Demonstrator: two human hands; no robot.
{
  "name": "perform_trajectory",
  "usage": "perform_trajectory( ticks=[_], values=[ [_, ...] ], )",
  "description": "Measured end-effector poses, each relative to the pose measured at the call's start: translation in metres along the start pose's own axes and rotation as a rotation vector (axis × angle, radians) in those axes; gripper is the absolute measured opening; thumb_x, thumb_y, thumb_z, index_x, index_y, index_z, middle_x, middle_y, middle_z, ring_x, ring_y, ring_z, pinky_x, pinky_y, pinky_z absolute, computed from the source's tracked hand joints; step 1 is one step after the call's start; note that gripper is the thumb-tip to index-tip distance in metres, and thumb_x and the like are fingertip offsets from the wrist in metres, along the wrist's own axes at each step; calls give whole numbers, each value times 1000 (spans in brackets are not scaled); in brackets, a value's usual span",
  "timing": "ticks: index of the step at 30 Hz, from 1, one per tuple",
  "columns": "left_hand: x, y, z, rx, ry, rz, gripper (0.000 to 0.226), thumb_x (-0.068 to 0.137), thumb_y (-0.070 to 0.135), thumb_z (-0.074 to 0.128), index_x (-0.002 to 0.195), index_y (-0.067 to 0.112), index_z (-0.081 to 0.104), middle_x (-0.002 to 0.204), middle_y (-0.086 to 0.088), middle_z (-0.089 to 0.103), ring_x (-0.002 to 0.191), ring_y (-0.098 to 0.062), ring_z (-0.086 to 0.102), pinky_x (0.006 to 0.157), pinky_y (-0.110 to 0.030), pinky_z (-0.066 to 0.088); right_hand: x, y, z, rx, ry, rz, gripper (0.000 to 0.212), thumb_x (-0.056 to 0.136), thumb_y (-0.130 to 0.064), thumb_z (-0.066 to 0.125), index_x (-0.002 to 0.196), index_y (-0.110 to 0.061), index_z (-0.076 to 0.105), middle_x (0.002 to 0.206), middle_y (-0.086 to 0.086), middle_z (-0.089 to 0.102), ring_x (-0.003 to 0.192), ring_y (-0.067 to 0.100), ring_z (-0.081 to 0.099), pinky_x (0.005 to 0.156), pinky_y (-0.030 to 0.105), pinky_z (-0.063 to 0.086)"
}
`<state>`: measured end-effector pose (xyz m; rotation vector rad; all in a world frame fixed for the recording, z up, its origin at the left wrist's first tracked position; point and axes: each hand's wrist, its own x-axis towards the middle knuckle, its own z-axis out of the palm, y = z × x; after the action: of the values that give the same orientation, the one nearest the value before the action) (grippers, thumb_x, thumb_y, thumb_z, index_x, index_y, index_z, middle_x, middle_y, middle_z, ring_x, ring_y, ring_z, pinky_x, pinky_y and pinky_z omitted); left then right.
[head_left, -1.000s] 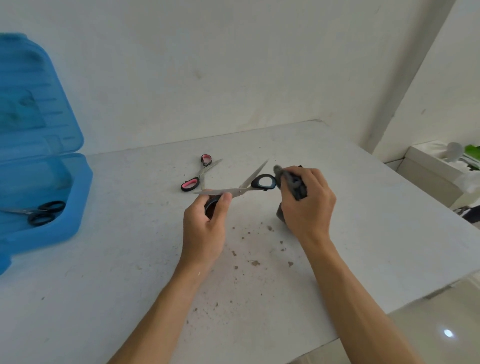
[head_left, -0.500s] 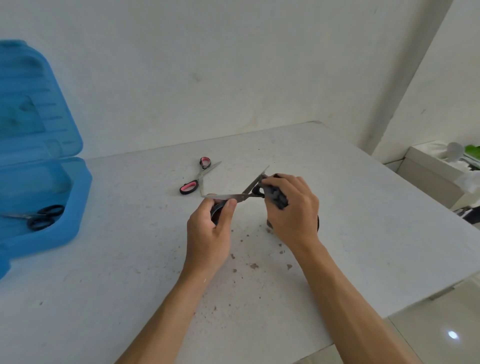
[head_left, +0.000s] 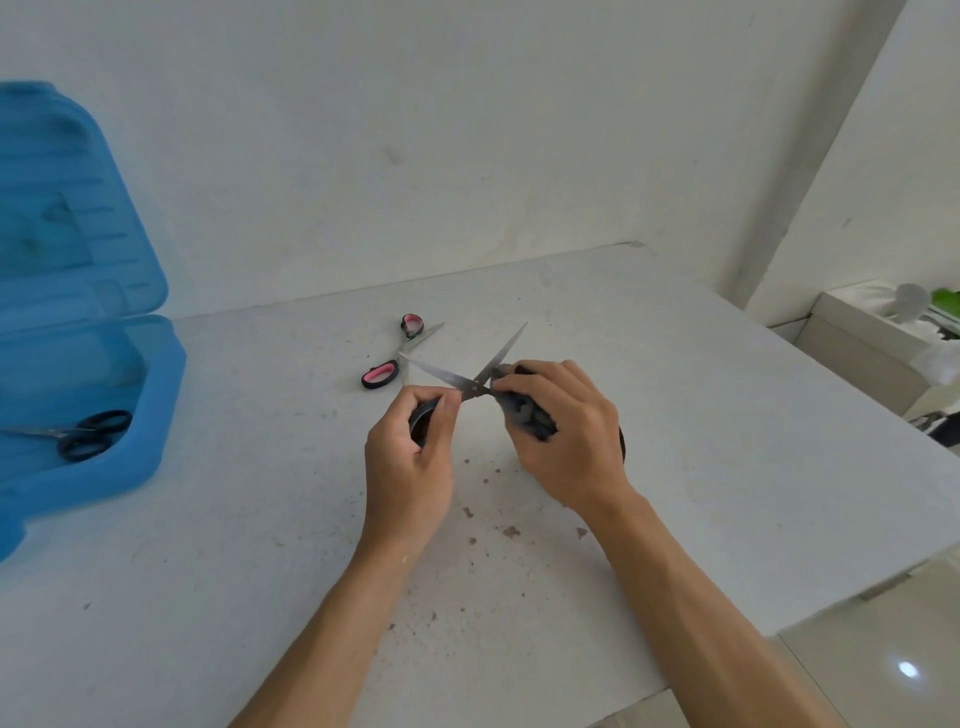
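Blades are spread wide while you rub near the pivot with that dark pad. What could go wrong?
1. The right hand pinches the dark pad right at the pivot of the black-handled scissors, between two bare edges; a slip could cut its fingers.
2. The left hand grips only one handle, so the blades might swing shut on the pad or fingers.
3. One tip points toward the pink-handled scissors close behind; a push could knock them.
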<state>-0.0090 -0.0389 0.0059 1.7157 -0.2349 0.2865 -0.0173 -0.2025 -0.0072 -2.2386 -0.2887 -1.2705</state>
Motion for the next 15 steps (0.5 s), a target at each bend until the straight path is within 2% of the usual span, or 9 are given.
perform_trajectory(
  ticks=[2,6,8,10,12,15],
  values=[
    [0,0,-3,-3,5,1,15,102,31,60,96,21,69,72,4,65,60,-11,53,57,-19,46,1,2,2,-10,-33,-28,14,88,-5,74,96,-14,79,100,-5,75,80,19,63,63,35,53],
    [2,0,-1,9,11,-31,15,102,31,60,94,23,70,64,12,60,57,-3,51,55,-16,43,0,8,2,-105,-14,133,18,85,-6,76,97,-19,78,96,-9,73,84,17,64,61,35,54],
    [2,1,1,-8,33,-42,14,102,32,60,94,27,70,70,15,66,65,-4,60,60,-17,49,-1,5,2,-101,19,89,16,86,-6,75,97,-17,79,98,-7,74,82,18,63,61,33,53],
    [2,2,1,-57,62,-78,13,102,33,60,93,33,70,74,13,70,69,-5,64,63,-18,54,-1,2,2,-42,22,-37,10,92,-9,72,97,-13,80,101,-3,75,78,20,63,62,33,52],
    [3,2,0,-110,94,-139,15,102,32,60,92,28,71,62,13,60,56,-4,52,52,-17,46,-1,0,3,-20,-1,-116,12,97,-15,68,95,-13,80,102,-2,75,76,20,61,60,34,51],
    [6,1,1,-189,152,-251,21,102,31,60,90,20,73,60,11,48,56,-4,41,50,-18,39,-2,5,5,-119,-32,-98,11,94,-16,70,93,-17,80,100,-3,74,76,19,60,56,33,49]
  ],
)
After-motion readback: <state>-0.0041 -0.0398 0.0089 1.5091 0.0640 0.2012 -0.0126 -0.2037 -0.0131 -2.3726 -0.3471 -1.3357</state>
